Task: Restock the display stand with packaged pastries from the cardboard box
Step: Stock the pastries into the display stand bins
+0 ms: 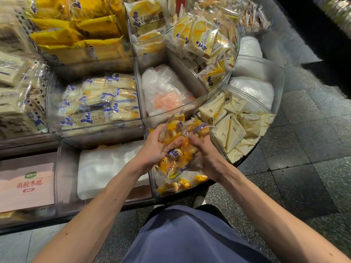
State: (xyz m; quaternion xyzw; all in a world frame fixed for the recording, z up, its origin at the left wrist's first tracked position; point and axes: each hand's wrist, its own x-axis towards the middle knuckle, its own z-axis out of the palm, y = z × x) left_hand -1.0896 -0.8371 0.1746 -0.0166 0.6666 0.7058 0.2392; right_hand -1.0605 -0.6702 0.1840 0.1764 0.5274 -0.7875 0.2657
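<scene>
Both my hands hold a bunch of packaged pastries (175,141) in clear wrappers with yellow and blue print, over a clear-walled bin (152,184) at the front of the display stand. My left hand (154,144) grips the bunch from the left, thumb curled over a packet. My right hand (204,151) grips it from the right. A few more of the same packets (178,184) lie at the bottom of that bin. The cardboard box is out of view.
Neighbouring bins hold triangular cream packets (231,128), white padding (108,166), blue-print bread packets (100,103) and yellow bags (79,31). A pink carton (26,185) lies at the lower left. Dark tiled floor (303,158) runs to the right; my blue shorts (182,236) are below.
</scene>
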